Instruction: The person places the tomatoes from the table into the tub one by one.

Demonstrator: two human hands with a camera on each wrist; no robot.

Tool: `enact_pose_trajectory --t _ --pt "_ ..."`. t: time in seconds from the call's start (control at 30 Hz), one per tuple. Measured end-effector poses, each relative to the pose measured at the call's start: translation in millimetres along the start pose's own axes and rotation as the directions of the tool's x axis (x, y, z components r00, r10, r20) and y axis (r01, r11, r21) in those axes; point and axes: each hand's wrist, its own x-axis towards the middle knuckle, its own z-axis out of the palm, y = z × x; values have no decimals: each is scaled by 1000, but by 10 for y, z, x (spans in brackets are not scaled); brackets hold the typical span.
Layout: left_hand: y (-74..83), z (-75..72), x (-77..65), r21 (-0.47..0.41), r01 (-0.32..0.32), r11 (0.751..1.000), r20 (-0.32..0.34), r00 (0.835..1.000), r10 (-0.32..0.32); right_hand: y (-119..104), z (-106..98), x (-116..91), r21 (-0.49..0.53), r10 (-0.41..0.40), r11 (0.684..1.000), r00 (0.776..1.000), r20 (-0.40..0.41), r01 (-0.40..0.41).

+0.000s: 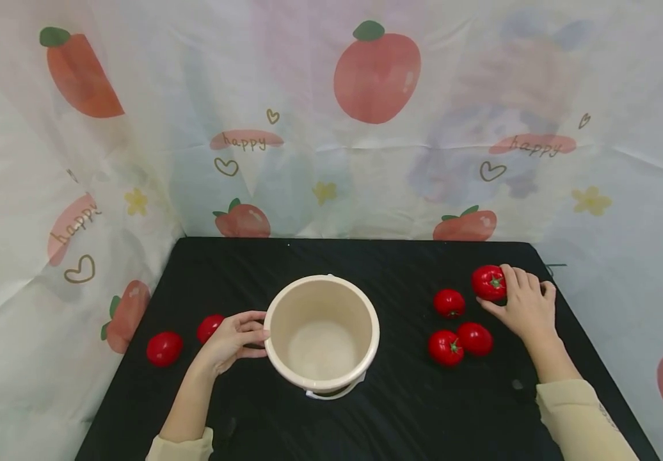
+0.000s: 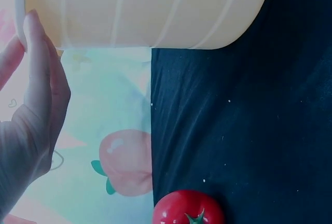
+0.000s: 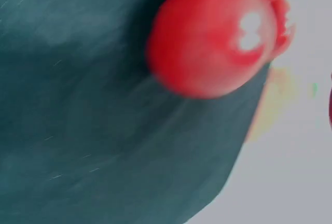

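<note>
A cream bucket (image 1: 274, 365), seen from above with its inside bare, stands mid-table. My left hand (image 1: 238, 338) pinches the bucket's left rim; the left wrist view has its fingers against the ribbed outer wall (image 2: 140, 11). At the far right, my right hand (image 1: 524, 306) grips a red tomato (image 1: 484, 282) with the thumb below and the fingers at its right side. Nearby on the table lie three more tomatoes: one single (image 1: 449, 303), and a pair, left (image 1: 442, 349) and right (image 1: 475, 339). A blurred tomato (image 3: 207, 37) fills much of the right wrist view.
Left of the bucket are two tomatoes, one near the table's left edge (image 1: 164, 349) and one partly behind my left hand (image 1: 209, 326). The bucket's handle (image 1: 337, 394) hangs at its near side. A printed fabric backdrop (image 1: 320, 166) rises behind the black tabletop (image 1: 400, 410).
</note>
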Motion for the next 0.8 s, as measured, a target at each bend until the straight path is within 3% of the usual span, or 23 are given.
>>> enact_pose_trajectory --t 0.17,0.37,0.8 --pt "16 -16 -17 11 -1 1000 17 1000 1 -372 -128 72 7 -110 994 991 -70 111" --pt "22 -16 -6 26 -1 1000 17 1000 0 -839 -222 106 19 -239 970 964 -118 243" --pt "44 -12 -9 49 2 999 13 1000 -2 -1724 -292 113 42 -458 880 868 -191 473"
